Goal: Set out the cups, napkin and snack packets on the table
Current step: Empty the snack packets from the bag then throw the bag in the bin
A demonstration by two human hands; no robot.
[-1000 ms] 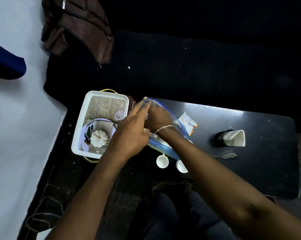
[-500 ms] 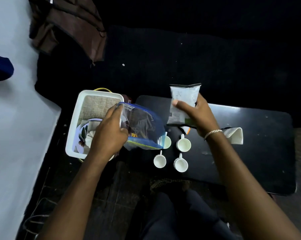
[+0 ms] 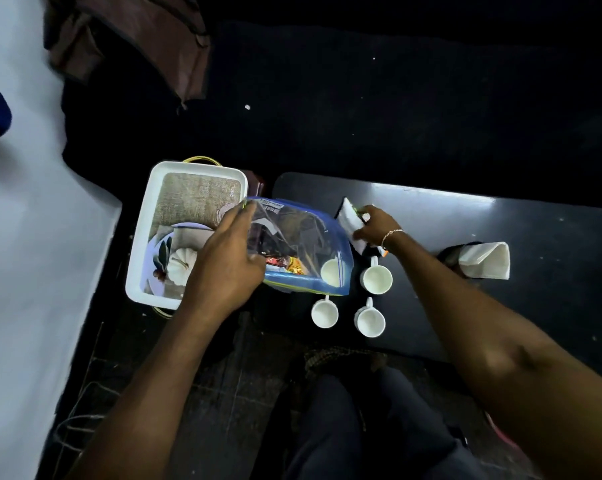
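My left hand (image 3: 228, 258) grips the open mouth of a clear blue-edged zip bag (image 3: 303, 244) with colourful snack packets (image 3: 285, 268) inside. The bag hangs over the left end of the black table (image 3: 500, 223). My right hand (image 3: 375, 226) holds a white snack packet (image 3: 349, 220) low over the table, just right of the bag. Three white cups stand in front: one (image 3: 377, 277), one (image 3: 324, 313) and one (image 3: 369, 320). A further cup (image 3: 330, 271) shows through the bag. A folded white napkin (image 3: 488, 259) lies at the right on a dark holder.
A white tray (image 3: 143, 237) left of the table holds a burlap mat, a plate and a white pumpkin ornament (image 3: 181, 266). A brown garment (image 3: 136, 39) hangs at the top left. My legs are below the table's near edge. A white surface fills the left.
My right hand drew a white packet out of the bag, raised it, then lowered it toward the table beside the bag. My left hand kept hold of the bag.
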